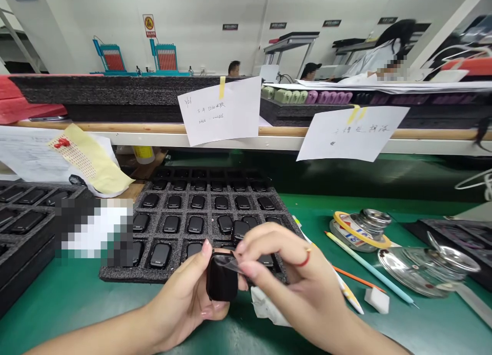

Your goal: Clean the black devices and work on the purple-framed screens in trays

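Observation:
My left hand (192,293) is closed round the edges of a black smartwatch body (222,283), its glossy face turned toward me. A thin clear film (230,263) sticks up from the upper part of that face. Thumb and fingers of my right hand (292,265) pinch the film at the watch's upper right corner. Just behind both hands lies a dark foam tray (184,233) with similar watch bodies in its pockets. One watch body (240,230) rests on top of others there. A crumpled white cloth or tissue (265,306) lies partly under my right hand.
Right of my hands lie a light blue pen (372,270), an orange stick (359,279), a white block (377,299), a tape roll (359,231) and a metal-topped glass dispenser (418,273). Another foam tray (23,263) stands left. A shelf (280,141) with paper notes crosses behind; people sit beyond.

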A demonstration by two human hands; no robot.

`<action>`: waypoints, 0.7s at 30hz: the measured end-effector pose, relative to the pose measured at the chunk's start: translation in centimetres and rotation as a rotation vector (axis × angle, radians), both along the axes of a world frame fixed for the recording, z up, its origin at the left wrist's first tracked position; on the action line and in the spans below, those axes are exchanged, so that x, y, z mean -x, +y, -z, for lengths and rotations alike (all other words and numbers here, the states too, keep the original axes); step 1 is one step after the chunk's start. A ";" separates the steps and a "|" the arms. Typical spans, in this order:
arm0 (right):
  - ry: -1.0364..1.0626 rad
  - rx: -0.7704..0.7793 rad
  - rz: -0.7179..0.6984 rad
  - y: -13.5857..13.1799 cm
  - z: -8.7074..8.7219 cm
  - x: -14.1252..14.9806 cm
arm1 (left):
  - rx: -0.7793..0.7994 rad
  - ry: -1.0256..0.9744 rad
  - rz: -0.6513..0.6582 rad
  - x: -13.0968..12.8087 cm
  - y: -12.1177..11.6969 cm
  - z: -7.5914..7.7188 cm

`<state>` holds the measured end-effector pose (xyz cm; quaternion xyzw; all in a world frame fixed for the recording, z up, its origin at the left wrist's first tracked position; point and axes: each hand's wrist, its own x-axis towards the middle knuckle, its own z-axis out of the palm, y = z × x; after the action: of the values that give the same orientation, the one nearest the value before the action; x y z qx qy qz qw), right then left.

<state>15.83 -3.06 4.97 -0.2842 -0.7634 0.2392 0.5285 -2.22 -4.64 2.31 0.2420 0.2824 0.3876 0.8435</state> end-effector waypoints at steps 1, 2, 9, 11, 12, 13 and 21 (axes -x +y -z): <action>0.082 0.045 0.032 0.1 -0.2 -0.2 | -0.015 0.002 0.002 0.0 0.0 -0.1; 0.155 0.084 0.063 0.1 -0.3 -0.4 | -0.028 0.004 0.005 0.1 0.0 -0.2; 0.287 0.089 0.176 0.3 -1.0 -1.3 | -0.054 0.006 0.015 0.2 -0.1 -0.7; 0.274 0.057 0.189 0.4 -0.8 -1.3 | -0.068 0.006 0.023 0.2 0.0 -0.7; 0.248 0.026 0.192 0.5 -0.7 -1.3 | -0.075 0.009 0.026 0.2 0.0 -0.7; 0.199 -0.018 0.189 0.5 -0.6 -1.4 | -0.081 0.012 0.027 0.2 0.0 -0.6; -0.270 -0.300 -0.099 -0.6 -0.9 -2.0 | -0.103 -0.047 0.014 0.3 0.1 -0.5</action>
<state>17.79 -3.69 5.85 -0.1939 -0.8673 0.1081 0.4455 -2.55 -4.57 2.76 0.2780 0.2406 0.4013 0.8389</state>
